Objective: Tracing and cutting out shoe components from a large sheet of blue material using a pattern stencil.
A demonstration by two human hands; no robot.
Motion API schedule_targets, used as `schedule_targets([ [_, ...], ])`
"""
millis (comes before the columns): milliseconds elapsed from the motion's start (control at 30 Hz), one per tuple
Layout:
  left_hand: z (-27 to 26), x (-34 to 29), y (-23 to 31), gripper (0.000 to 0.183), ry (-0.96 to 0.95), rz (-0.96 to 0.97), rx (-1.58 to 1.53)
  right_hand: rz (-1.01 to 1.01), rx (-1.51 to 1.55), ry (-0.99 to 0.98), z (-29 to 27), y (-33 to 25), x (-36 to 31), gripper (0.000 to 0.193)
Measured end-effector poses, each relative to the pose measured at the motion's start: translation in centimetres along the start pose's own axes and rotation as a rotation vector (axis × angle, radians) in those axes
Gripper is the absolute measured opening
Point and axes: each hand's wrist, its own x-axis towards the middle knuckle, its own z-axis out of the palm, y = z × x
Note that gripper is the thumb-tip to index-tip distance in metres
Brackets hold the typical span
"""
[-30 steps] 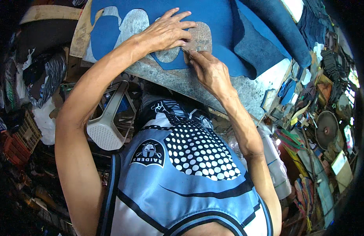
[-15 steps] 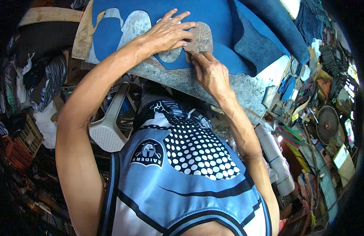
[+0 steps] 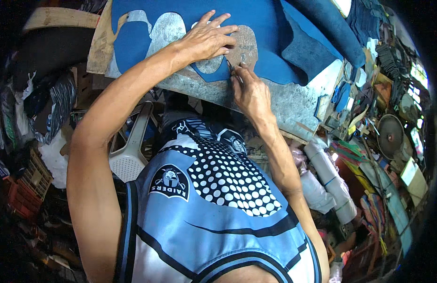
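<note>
left hand (image 3: pixel 204 41) splayed on brown pattern (image 3: pixel 247 45), blue cloth (image 3: pixel 270 63) beneath; right hand (image 3: pixel 251 93), apart, pinches slim tool (image 3: pixel 229 65) by its edge. we'd guess outlining; next move calls for steady pressing.

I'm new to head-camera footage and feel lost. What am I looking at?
There is no machine here, just a person's own bare hands. The wide fisheye camera is worn on the head and looks down, so straight edges bend. A blue sheet with rounded gaps lies on a grey worktable. On it is a brownish, rounded flat piece. The left hand spreads its fingers to that piece's left edge; the right hand holds a thin tool, mostly hidden.
</note>
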Motion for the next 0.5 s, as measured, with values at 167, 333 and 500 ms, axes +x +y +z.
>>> schedule_targets([
  [167, 0.5, 0.9, 0.3, 0.028, -0.016, -0.003, 0.001, 0.036, 0.042, 0.033, 0.2, 0.4, -1.1, 0.023],
  [333, 0.6, 0.4, 0.0, 0.028, -0.006, -0.001, -0.012, 0.055, 0.070, -0.006, 0.1, 0.4, -1.6, 0.023],
  [500, 0.5, -0.2, 0.1, 0.028, 0.005, -0.016, -0.001, 0.006, 0.089, -0.015, 0.0, 0.7, -1.8, 0.025],
])
